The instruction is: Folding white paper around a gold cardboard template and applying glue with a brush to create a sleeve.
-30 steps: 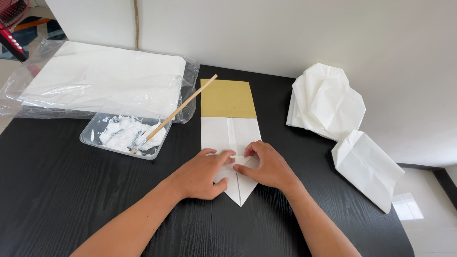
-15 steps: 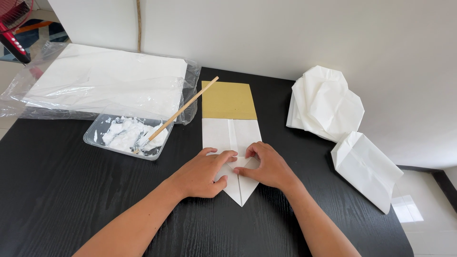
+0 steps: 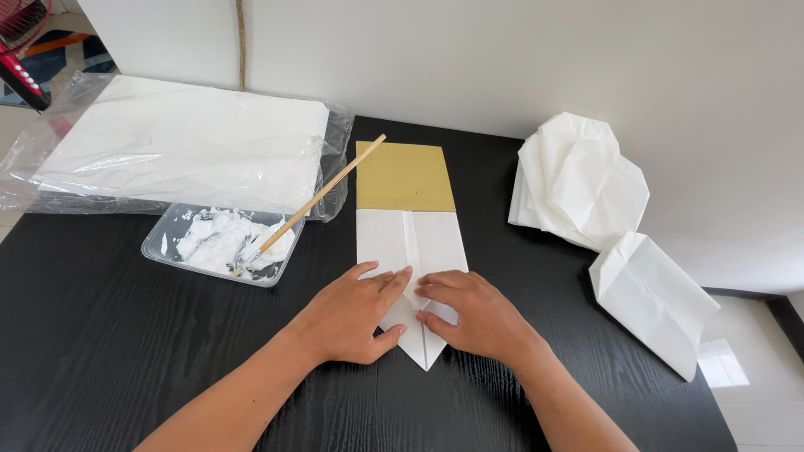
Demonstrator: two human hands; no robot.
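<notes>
Toward the black wood-grain tabletop (image 3: 100, 351)'s left edge sits a clear plastic tray of white paste (image 3: 219, 243) with a wooden-handled brush (image 3: 314, 203) propped in it. At the middle, the left hand (image 3: 352, 314) and right hand (image 3: 469, 314) press flat, fingers spread, on a folded white paper sheet with a pointed lower end (image 3: 410, 251). Folded white paper bags (image 3: 586, 180) lie at the right edge.

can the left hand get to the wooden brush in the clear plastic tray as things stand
Probably yes: the left hand lies flat on the white folded paper, with bare black table between it and the wooden brush.
</notes>
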